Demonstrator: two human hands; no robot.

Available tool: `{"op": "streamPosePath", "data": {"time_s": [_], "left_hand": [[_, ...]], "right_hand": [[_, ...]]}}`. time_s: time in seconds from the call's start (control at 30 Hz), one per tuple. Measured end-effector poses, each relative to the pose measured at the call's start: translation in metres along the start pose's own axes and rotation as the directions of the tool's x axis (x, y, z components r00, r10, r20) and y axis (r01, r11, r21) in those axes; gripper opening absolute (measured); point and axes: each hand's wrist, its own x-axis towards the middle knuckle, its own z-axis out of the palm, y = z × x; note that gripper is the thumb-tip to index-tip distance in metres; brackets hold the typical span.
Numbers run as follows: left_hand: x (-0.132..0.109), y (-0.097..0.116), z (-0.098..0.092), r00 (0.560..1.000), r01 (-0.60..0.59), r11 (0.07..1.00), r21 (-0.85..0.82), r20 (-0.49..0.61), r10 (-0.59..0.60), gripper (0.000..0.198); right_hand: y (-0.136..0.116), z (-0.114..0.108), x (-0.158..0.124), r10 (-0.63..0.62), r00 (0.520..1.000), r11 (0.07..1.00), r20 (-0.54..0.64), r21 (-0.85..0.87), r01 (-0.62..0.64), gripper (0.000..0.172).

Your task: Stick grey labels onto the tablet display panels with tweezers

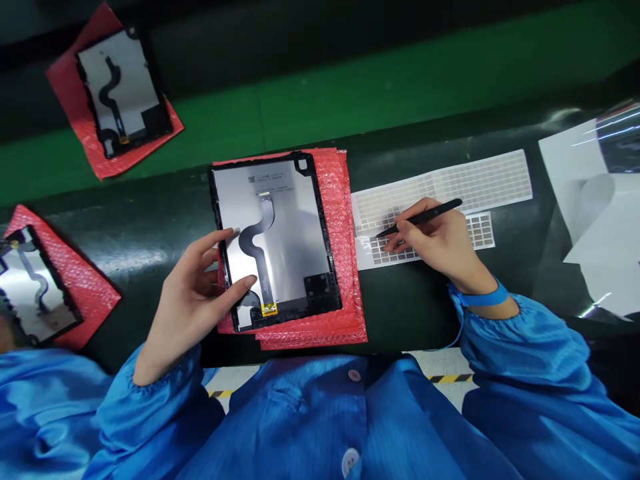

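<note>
A tablet display panel [295,227] lies on a stack of red bubble-wrap bags [347,267], its silver back facing up. It has a black frame and a dark, S-shaped flex cable [256,241] ending in a yellow-tipped tab at the near edge. My left hand [193,300] grips the panel's left edge, with the thumb over its silver face. My right hand [430,240] holds black tweezers [425,217] like a pen. Their tip sits over a white sheet of small gridded labels [450,187], and a smaller label sheet [480,231] lies beneath my fingers.
Similar panels on red bubble wrap lie at the upper left [117,87] and far left [30,287]. A green conveyor belt [320,110] runs behind the dark bench [125,247]. White sheets [600,227] lie at the right. A blue wrist strap [485,297] circles my right wrist.
</note>
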Motion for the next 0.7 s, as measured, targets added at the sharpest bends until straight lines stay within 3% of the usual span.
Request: {"op": "streamPosePath", "data": {"time_s": [0.07,0.2,0.33,0.4,0.47,0.53,0.6,0.63,0.7], "left_hand": [[-0.001,-0.002,-0.003,0.999,-0.021,0.981,0.192,-0.023,0.026,0.077],[0.0,0.003,-0.009,0.994,-0.101,0.849,0.518,0.013,0.11,0.069],[0.007,0.021,-0.009,0.993,-0.078,0.74,0.668,-0.017,0.119,0.063],[0.01,0.029,-0.004,0.976,-0.137,0.726,0.673,-0.034,0.216,0.055],[0.013,0.033,0.006,0.932,-0.314,0.723,0.616,0.055,0.358,0.042],[0.015,0.036,0.021,0.837,-0.534,0.661,0.527,0.223,0.499,0.033],[0.018,0.038,0.039,0.741,-0.665,0.544,0.511,0.364,0.565,0.033],[0.019,0.039,0.048,0.717,-0.689,0.484,0.539,0.41,0.564,0.038],[0.022,0.04,0.063,0.729,-0.67,0.404,0.624,0.447,0.519,0.054]], "right_hand": [[-0.001,0.0,0.0,0.016,1.0,1.0,0.011,0.003,-0.016,0.023],[-0.003,-0.001,0.0,0.041,0.998,0.999,0.038,-0.016,-0.04,0.025],[-0.003,-0.007,-0.001,0.062,0.996,0.997,0.065,-0.05,-0.059,0.026],[-0.004,-0.011,-0.002,0.079,0.994,0.996,0.077,-0.034,-0.077,0.029],[-0.009,-0.012,-0.003,0.07,0.994,0.998,0.079,-0.012,-0.069,0.028],[-0.016,-0.008,-0.004,0.013,0.997,1.0,0.07,0.014,-0.014,0.024],[-0.024,0.001,-0.002,-0.064,0.995,0.997,0.077,0.051,0.06,0.02],[-0.028,0.008,0.001,-0.094,0.991,0.994,0.092,0.067,0.088,0.019],[-0.034,0.025,0.01,-0.131,0.98,0.988,0.147,0.1,0.117,0.02]]}}
